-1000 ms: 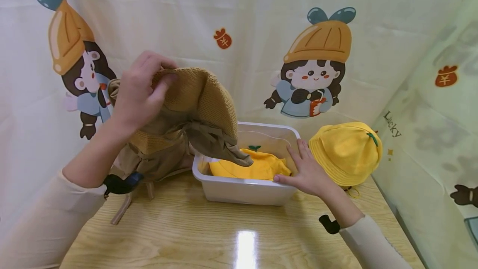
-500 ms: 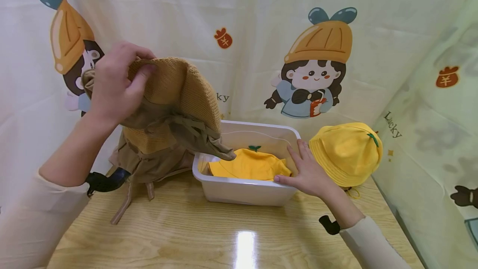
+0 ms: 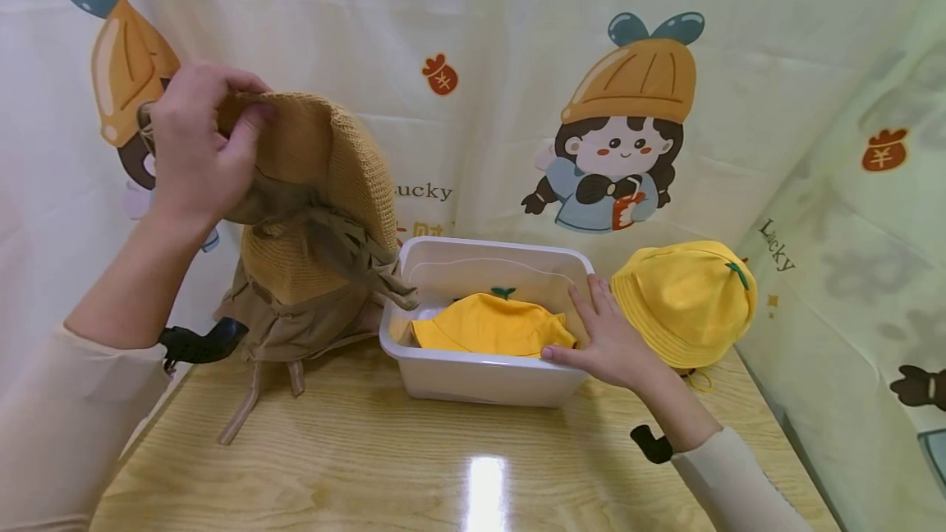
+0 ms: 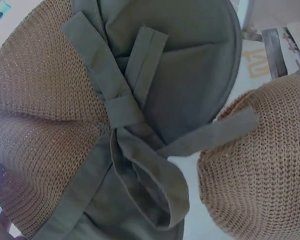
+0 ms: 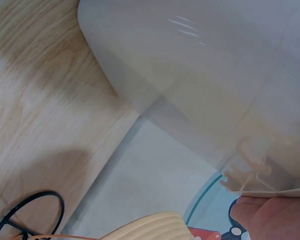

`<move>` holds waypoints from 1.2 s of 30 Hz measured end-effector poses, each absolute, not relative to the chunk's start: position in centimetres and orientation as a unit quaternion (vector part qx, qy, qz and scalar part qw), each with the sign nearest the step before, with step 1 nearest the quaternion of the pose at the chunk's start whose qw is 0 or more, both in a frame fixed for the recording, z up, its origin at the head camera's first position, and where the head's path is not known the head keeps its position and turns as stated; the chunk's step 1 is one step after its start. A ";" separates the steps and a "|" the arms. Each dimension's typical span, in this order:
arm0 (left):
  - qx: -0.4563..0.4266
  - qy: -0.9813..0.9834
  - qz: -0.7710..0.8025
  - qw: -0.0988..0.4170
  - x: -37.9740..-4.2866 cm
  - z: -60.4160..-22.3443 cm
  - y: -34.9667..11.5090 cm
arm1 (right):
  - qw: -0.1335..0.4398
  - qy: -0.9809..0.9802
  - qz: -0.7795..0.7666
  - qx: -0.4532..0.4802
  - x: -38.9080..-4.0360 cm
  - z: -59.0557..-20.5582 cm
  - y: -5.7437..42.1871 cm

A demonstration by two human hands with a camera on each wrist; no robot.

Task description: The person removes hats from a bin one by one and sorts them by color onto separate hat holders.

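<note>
In the head view my left hand point(image 3: 199, 142) grips the edge of a tan woven sun hat point(image 3: 362, 167) with its thumb and fingers, above the left of the table. The left wrist view shows this hat's brown cloth bow point(image 4: 125, 112) close up. Below it sits a second tan-and-brown sun hat point(image 3: 296, 318), its ties hanging onto the table. My right hand point(image 3: 609, 343), fingers spread, rests on the right rim of a white plastic bin point(image 3: 488, 384). Inside the bin lies a yellow bucket hat point(image 3: 491, 325) with a green sprout.
Right of the bin, against the curtain point(image 3: 488, 146), sits another yellow bucket hat point(image 3: 687, 298). Its black cord loop point(image 5: 32, 197) shows in the right wrist view. The wooden table point(image 3: 369, 466) extends in front of the bin.
My left hand has carried the tan sun hat left and up, away from over the bin, uncovering more of the bin. My right hand stays on the bin's rim.
</note>
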State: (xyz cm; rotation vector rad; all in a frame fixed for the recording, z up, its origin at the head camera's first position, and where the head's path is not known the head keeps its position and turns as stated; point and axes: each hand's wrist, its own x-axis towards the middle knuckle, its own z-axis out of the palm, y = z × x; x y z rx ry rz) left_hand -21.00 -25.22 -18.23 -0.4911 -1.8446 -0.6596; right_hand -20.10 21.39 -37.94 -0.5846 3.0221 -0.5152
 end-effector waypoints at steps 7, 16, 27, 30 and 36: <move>-0.182 -0.751 -0.303 0.558 -22.3 -18.2 -25.5 | 0.011 0.969 -0.164 -0.184 -19.9 -37.8 21.3; -0.167 -0.727 -0.342 0.572 -24.1 -19.2 -25.7 | 0.014 0.969 -0.164 -0.182 -19.8 -37.7 21.4; -0.174 -0.751 -0.342 0.537 -23.9 -20.9 -25.7 | 0.027 0.968 -0.168 -0.186 -20.0 -37.7 21.2; -0.184 -0.754 -0.344 0.528 -23.7 -21.0 -25.8 | 0.038 0.964 -0.178 -0.192 -20.1 -37.4 21.5; -0.195 -0.761 -0.334 0.521 -23.9 -21.3 -26.5 | 0.077 0.958 -0.184 -0.207 -20.7 -35.9 21.7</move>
